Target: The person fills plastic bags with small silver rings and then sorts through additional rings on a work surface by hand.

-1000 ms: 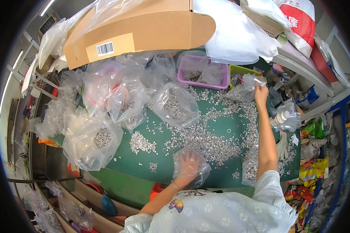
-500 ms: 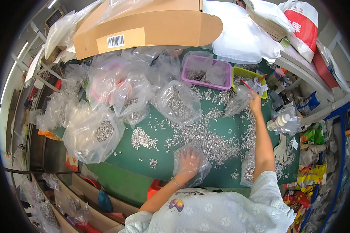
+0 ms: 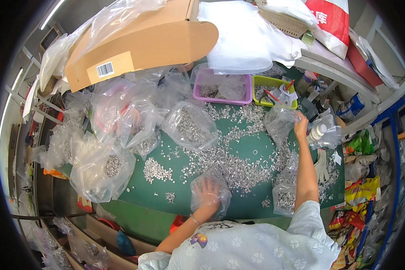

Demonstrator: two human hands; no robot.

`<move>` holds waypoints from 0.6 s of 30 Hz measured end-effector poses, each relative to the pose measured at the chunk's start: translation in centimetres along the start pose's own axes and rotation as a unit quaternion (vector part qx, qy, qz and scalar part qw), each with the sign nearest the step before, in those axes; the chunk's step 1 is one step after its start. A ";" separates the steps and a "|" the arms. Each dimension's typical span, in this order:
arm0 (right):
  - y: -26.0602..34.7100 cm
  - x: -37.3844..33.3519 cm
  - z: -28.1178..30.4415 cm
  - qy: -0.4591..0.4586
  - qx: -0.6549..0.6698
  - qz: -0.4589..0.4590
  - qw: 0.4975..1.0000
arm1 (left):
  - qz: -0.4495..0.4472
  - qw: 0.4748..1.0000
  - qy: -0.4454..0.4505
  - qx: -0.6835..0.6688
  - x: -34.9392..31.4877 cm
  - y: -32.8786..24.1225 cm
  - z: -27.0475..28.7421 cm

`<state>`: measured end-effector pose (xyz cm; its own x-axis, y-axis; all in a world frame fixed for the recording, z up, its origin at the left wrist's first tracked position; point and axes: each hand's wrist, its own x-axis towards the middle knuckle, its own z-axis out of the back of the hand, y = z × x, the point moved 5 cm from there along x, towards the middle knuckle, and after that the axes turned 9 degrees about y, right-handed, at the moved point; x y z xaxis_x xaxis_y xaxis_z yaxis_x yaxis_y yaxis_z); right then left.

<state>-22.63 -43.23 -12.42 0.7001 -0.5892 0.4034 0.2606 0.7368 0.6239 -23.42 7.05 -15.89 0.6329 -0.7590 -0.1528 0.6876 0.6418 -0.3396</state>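
My left hand (image 3: 207, 192) lies with fingers spread inside or beneath a clear plastic bag (image 3: 225, 202) at the table's near edge; which of the two I cannot tell. Beside its fingertips spreads a loose heap of small silvery metal pieces (image 3: 245, 173). At the right, my right hand (image 3: 301, 127) is closed on the edge of a clear bag (image 3: 276, 123) of similar pieces, its lower end hanging toward the table. Just behind that bag stands a yellow-green tray (image 3: 255, 81) with red-handled tools (image 3: 271, 95) in it.
A purple tray (image 3: 247, 92) and several filled plastic bags (image 3: 191, 126) stand across the green table (image 3: 144, 195). Small pale discs (image 3: 156, 171) lie left of centre. White bottles (image 3: 317, 131) and a pale glove (image 3: 321, 166) are at the right. A cardboard box (image 3: 144, 40) overhangs the back.
The whole view has shifted. My right hand has moved the bag rightward and nearer, away from the yellow-green tray. My left hand stays about where it was on the table.
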 end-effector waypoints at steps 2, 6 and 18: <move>2.1 0.7 -0.3 0.029 0.030 -0.007 0.999 | 0.005 1.000 0.004 0.025 -0.6 0.5 0.1; -3.5 -2.2 0.8 0.060 -0.151 -0.052 0.985 | -0.016 1.000 0.014 0.011 0.3 0.2 -0.4; 25.8 -29.3 -9.9 0.504 -0.023 0.180 0.845 | 0.190 0.935 -0.066 -0.293 -7.4 0.2 10.5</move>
<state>-29.89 -3.68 -14.78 0.9438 0.2402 -0.2270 -0.0811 0.8342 0.5455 -24.21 14.00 -5.05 0.8571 -0.4432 -0.2626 0.1156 0.6621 -0.7404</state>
